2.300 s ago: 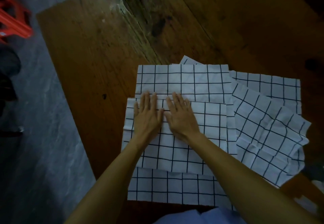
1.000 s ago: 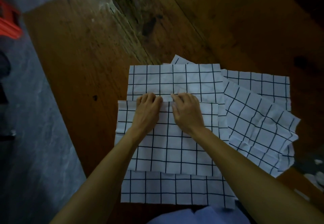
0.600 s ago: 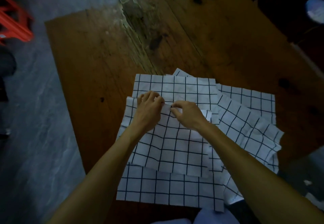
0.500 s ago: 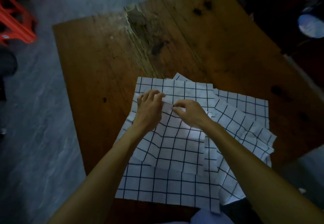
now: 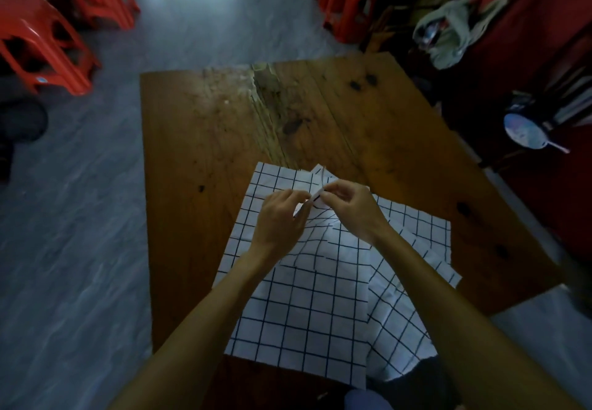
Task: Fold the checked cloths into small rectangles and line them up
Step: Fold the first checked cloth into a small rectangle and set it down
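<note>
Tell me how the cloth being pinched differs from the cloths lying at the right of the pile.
The pinched cloth is pulled up into a tented ridge by the left hand and right hand; the right-hand cloths lie flat, untouched. The pinched cloth sits on top; those lie partly beneath. All are white with black checks.

Worn wooden table (image 5: 205, 140) w/ cracked centre plank; overlapping checked cloths (image 5: 307, 307) lie on near half.
</note>
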Demonstrator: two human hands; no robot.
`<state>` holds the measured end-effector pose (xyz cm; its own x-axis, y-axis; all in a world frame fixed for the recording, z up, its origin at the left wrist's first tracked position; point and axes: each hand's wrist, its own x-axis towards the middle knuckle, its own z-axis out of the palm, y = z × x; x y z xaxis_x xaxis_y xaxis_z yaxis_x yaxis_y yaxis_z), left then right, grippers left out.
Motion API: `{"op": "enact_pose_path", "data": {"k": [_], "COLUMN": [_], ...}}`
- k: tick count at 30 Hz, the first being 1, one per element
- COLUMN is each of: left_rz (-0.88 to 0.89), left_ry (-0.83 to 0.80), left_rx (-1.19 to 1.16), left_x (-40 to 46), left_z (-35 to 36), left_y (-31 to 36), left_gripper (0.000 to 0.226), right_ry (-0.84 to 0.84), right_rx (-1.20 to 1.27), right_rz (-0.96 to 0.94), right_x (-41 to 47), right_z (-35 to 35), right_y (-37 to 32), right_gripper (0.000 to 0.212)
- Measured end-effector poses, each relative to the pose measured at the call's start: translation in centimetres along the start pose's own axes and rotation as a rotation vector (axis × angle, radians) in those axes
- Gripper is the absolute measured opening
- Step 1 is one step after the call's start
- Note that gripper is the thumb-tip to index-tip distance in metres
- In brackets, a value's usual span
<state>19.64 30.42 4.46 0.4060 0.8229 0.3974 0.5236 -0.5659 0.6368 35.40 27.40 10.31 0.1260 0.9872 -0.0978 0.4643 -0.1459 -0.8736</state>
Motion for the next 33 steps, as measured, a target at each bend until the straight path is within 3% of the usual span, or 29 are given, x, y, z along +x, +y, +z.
{"op": "enact_pose_path", "data": {"k": [6,9,11,13,16,25,29,33], "left_rz": [0.030,0.036,0.056,0.063,0.063,-0.054,-0.076,-0.034], "left_ry": [0.094,0.093,0.083,0.080,0.113,0.232,0.208,0.171], "left_rx": [0.056,0.085,0.122,0.144,0.174,0.243,0.241,0.249], "left_x": [-0.7,-1.1,-1.8,-2.5,-3.8,-9.0,-9.0,-7.4], "left_z": [-0.6,-0.9,-1.0,-1.4,-1.8,-2.5,-2.8,-3.2], "left_y": [3.5,5.5,7.3,9.0,11.6,14.2,15.1,15.2], "left_gripper": [0.023,0.019,0.018,0.018,0.017,0.025,0.031,0.032], "right_ry": [0.060,0.161,0.113,0.076,0.084,0.072,0.227,0.206], "right_rx": [-0.023,-0.188,-0.326,-0.385,-0.313,-0.012,-0.274,-0.707], "right_rz": [-0.094,-0.297,-0.430,-0.479,-0.511,-0.390,-0.574,-0.832], "right_x": [-2.4,-3.6,-4.3,-5.0,-6.6,-10.8,-11.2,-11.5], "right_z": [-1.8,-2.6,-3.6,-4.6,-5.7,-8.9,-8.9,-7.1], "right_y": [-0.1,0.3,0.4,0.2,-0.3,-0.4,0.0,-0.9], "right_gripper": [0.009,0.025,0.033,0.020,0.009,0.010,0.025,0.025]}}
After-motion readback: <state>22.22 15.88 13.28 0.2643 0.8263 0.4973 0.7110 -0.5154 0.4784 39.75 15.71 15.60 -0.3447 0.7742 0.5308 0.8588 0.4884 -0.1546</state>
